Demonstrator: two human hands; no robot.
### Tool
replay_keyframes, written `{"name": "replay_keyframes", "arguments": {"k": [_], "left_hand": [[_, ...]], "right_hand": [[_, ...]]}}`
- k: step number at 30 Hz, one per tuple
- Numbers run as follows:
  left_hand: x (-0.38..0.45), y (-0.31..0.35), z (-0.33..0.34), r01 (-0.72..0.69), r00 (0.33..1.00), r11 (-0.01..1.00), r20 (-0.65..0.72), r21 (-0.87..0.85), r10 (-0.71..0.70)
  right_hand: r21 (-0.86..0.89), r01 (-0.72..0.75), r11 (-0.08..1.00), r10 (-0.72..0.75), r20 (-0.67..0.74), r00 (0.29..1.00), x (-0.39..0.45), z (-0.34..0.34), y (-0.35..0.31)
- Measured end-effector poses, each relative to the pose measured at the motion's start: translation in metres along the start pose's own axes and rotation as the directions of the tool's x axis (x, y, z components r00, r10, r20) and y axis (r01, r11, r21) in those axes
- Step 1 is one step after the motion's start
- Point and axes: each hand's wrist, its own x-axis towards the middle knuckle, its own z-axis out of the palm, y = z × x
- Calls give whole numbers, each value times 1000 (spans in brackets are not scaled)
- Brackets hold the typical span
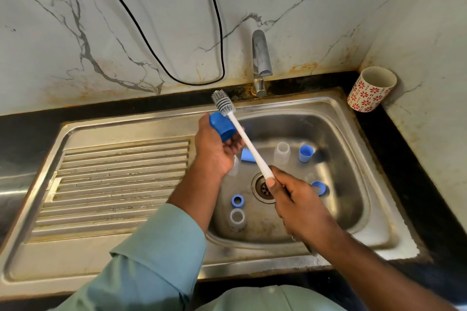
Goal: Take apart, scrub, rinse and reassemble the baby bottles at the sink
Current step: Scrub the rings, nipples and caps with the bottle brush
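Note:
My left hand [214,149] holds a blue bottle cap [221,126] above the left rim of the sink basin [353,159]. My right hand [295,199] grips the white handle of a bottle brush [249,145]; its grey bristle head [223,102] rises just past the cap. In the basin lie two clear bottle bodies [281,153] [237,219], a second blue cap [305,153], two blue collar rings [237,200] [319,186], and another blue piece [247,155] partly hidden behind the brush handle.
The tap [261,58] stands at the back of the sink, with no water running. A ribbed steel drainboard [113,184] lies to the left. A patterned cup [370,88] stands in the back right corner. A black cable [217,33] hangs on the marble wall. The drain [262,187] is open.

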Motion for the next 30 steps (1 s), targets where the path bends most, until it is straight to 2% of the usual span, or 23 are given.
{"name": "replay_keyframes", "arguments": {"k": [4,7,10,12,14,17,20,21,24,25,28,30], "left_hand": [[3,16,-3,-67,998,985,-30,-162,63],[5,9,-6,-137,989,989,58,60,133],[4,13,-11,-223,975,962,22,158,222],[11,24,-19,-324,945,887,81,330,316],[13,33,-25,-392,919,757,190,523,345],[11,39,-26,-468,879,657,231,591,418],[6,38,-22,-458,885,511,319,728,338],[7,38,-22,-436,897,519,307,735,319],[10,40,-23,-398,914,688,193,607,358],[10,38,-23,-396,915,691,195,605,353],[6,22,-19,-383,924,612,269,692,273],[2,16,-14,-377,926,695,221,613,307]], "right_hand": [[29,4,1000,-6,64,998,-14,-5,3],[93,-57,994,54,37,998,-8,-11,0],[75,8,997,-14,79,997,-9,-14,-3],[57,14,998,-20,96,995,-12,-20,-2],[-11,19,1000,-18,96,995,-13,-26,1],[-79,43,996,-34,111,993,-12,-28,4],[-112,53,992,-43,84,995,-8,-25,4],[-113,50,992,-42,75,996,-8,-24,5],[-112,47,993,-37,91,995,-14,-20,9],[-103,44,994,-35,90,995,-16,-19,9],[-93,52,994,-48,40,998,-9,-20,6],[-114,63,992,-60,28,998,-5,-22,3]]}}
